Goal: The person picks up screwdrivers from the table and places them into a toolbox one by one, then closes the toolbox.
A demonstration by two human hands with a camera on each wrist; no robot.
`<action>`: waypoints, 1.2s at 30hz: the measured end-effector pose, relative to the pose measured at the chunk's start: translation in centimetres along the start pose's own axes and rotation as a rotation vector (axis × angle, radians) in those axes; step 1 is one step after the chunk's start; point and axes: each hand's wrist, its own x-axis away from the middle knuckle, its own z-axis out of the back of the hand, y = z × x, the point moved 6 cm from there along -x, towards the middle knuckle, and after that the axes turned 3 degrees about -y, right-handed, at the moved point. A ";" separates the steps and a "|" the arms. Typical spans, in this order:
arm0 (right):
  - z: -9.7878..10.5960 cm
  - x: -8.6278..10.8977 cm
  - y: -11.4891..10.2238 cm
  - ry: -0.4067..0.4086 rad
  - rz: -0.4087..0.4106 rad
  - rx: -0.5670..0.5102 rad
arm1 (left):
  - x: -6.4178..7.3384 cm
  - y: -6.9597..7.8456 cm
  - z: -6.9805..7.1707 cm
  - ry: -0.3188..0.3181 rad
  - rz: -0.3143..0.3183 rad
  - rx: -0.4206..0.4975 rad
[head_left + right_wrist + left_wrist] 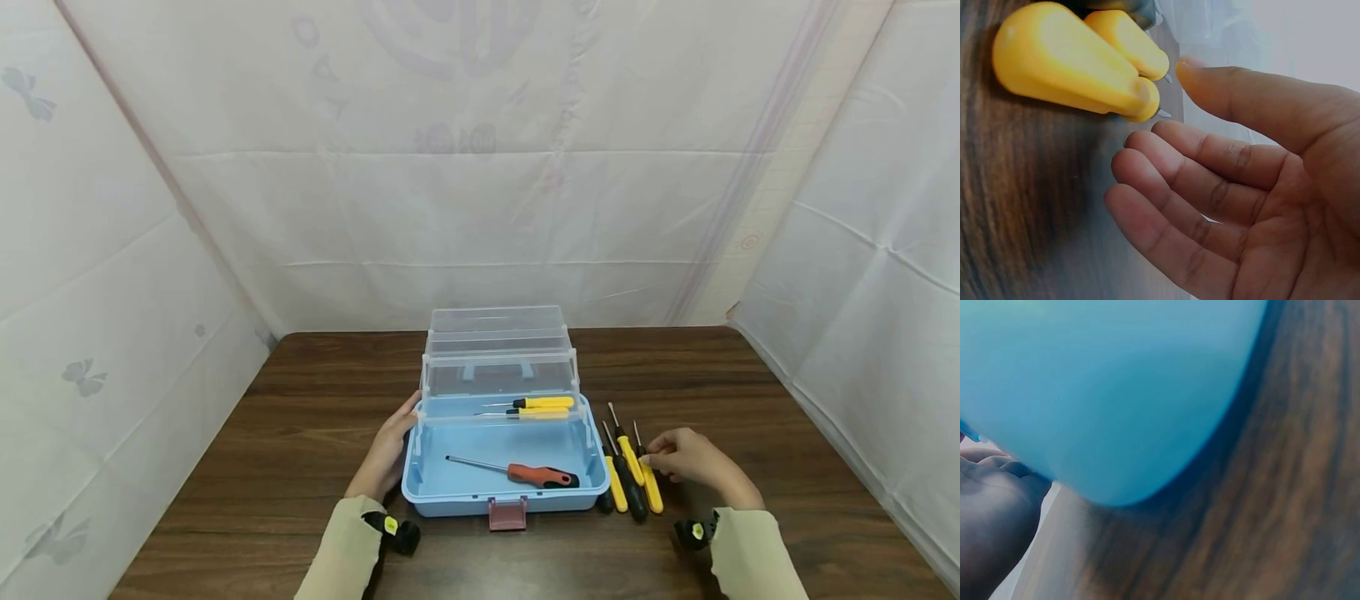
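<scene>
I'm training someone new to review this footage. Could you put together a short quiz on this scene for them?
1. True or false: the red-handled screwdriver lies inside the blue box.

2. Multiple choice: where is the left hand?
A) on the front latch
B) at the box's left side
C) on the red-handled screwdriver

3. Fill in: in the right wrist view, the thumb and fingertips of the right hand are ____.

Key: 1. True. 2. B. 3. Apart.
</scene>
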 end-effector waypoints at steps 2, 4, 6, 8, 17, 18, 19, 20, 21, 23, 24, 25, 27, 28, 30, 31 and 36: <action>-0.1 0.0 0.0 -0.004 -0.007 -0.002 | 0.0 0.0 0.0 -0.002 -0.002 -0.003; -0.2 -0.1 0.1 -0.006 -0.017 -0.007 | 0.0 0.0 -0.1 -0.002 -0.004 -0.004; -0.3 -0.1 0.2 -0.005 -0.024 -0.007 | 0.0 0.0 -0.1 -0.002 -0.004 -0.005; -0.3 -0.2 0.4 -0.006 -0.034 -0.009 | 0.0 0.0 -0.1 -0.002 0.000 -0.004; -0.3 0.0 0.9 -0.013 -0.061 -0.016 | 0.1 0.0 -0.1 0.009 0.008 -0.018; -0.3 0.0 0.9 -0.013 -0.063 -0.014 | 0.1 0.0 0.0 0.008 0.006 -0.022; -0.4 0.0 0.9 -0.012 -0.065 -0.012 | 0.1 0.0 -0.1 0.011 0.007 -0.021; -0.4 -0.1 0.9 -0.012 -0.066 -0.011 | 0.1 0.0 -0.1 0.013 0.008 -0.020; -0.4 0.0 1.0 -0.010 -0.070 -0.012 | 0.1 0.0 -0.1 0.015 0.009 -0.019; -0.4 -0.1 1.0 -0.005 -0.076 -0.013 | 0.1 0.0 0.0 0.014 0.007 -0.013; -0.4 -0.1 1.0 -0.005 -0.074 -0.011 | 0.1 0.0 0.0 0.013 0.007 -0.010; -0.4 -0.1 1.0 -0.003 -0.079 -0.012 | 0.1 -0.1 0.0 0.017 0.011 -0.005; -0.5 -0.1 1.0 0.004 -0.086 -0.010 | 0.2 -0.1 0.0 0.017 0.014 -0.003; -0.5 -0.1 1.0 0.007 -0.086 -0.007 | 0.2 -0.1 0.0 0.018 0.016 -0.001; -0.5 -0.1 1.0 0.015 -0.090 -0.002 | 0.2 -0.1 0.0 0.017 0.017 -0.008; -0.5 -0.1 1.0 0.020 -0.091 0.002 | 0.2 -0.1 0.0 0.018 0.016 -0.009; -0.6 -0.2 0.9 0.028 -0.101 0.015 | 0.1 -0.1 0.0 0.021 0.012 -0.001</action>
